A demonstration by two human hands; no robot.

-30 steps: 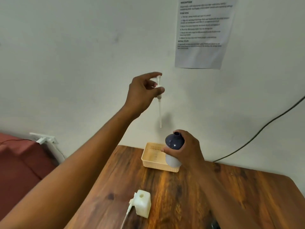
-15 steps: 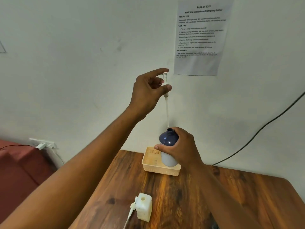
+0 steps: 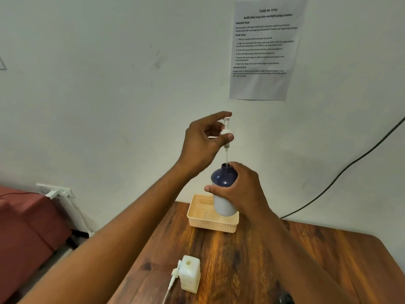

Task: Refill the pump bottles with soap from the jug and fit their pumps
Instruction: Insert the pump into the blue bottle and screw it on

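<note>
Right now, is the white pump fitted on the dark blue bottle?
Not yet. The white pump is above the dark blue bottle; only its tube tip enters the open neck.

Obstacles on your wooden table (image 3: 274,260): cream basket (image 3: 210,223) at the far edge by the wall; white square bottle (image 3: 190,275) at the near left, a loose pump (image 3: 173,279) leaning on it. Between them, bare wood. Right half: open, black cable (image 3: 341,172) on the wall behind.
</note>
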